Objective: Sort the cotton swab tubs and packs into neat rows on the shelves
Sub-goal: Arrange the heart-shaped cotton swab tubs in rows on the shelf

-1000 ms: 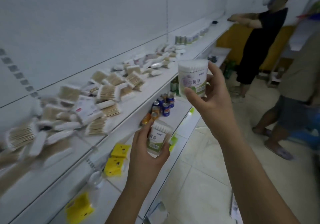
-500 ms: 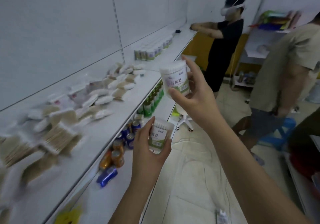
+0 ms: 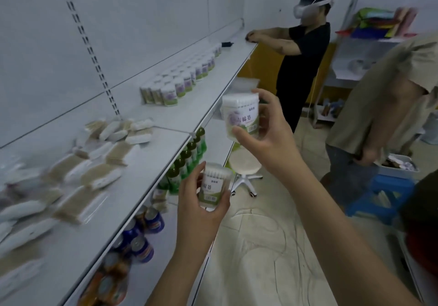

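My right hand (image 3: 267, 137) grips a clear cotton swab tub (image 3: 239, 113) with a green and purple label, held upright off the shelf's front edge. Lower down, my left hand (image 3: 196, 208) grips a second, similar tub (image 3: 213, 184) in front of the lower shelf. Several tubs stand in neat rows (image 3: 182, 80) further along the top shelf (image 3: 208, 106). Flat packs of swabs (image 3: 94, 161) lie scattered in a loose heap on the near left part of that shelf.
Green bottles (image 3: 187, 158) and drink cans (image 3: 142, 237) fill the lower shelf. A white stool (image 3: 244, 168) stands in the aisle. One person in black (image 3: 303, 59) works at the shelf's far end; another (image 3: 379, 106) stands right beside a blue stool (image 3: 381, 196).
My view has swung right along the shelf, bringing the rows of tubs closer. Both hands keep their tubs, the right one held higher than the left.
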Tool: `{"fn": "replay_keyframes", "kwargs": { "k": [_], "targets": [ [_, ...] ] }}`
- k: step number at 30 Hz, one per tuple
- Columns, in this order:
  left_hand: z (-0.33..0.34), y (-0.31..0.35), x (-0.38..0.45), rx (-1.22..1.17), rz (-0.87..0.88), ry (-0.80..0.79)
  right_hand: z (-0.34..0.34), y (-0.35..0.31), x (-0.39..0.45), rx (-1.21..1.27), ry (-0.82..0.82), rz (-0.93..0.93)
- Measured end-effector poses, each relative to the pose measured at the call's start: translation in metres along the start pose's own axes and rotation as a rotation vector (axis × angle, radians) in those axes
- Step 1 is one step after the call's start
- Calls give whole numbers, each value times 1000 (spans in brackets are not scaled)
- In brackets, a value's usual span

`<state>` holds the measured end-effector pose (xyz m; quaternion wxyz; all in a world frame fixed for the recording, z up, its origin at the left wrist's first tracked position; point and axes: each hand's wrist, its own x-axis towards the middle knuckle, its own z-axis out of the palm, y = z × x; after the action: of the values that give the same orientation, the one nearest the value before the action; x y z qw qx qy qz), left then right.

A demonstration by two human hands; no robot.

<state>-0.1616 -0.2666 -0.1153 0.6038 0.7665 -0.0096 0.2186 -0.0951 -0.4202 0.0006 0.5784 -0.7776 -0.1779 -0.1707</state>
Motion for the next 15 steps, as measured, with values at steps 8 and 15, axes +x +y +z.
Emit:
{"fn": "replay_keyframes", "kwargs": {
  "k": [8,15],
  "targets": [
    [75,-11,122,-24,36,121,-43,69,149,71,-43,-55],
    [106,-36,217,15,24,193,-33,142,249,123,-83,-3]
  ]
}}
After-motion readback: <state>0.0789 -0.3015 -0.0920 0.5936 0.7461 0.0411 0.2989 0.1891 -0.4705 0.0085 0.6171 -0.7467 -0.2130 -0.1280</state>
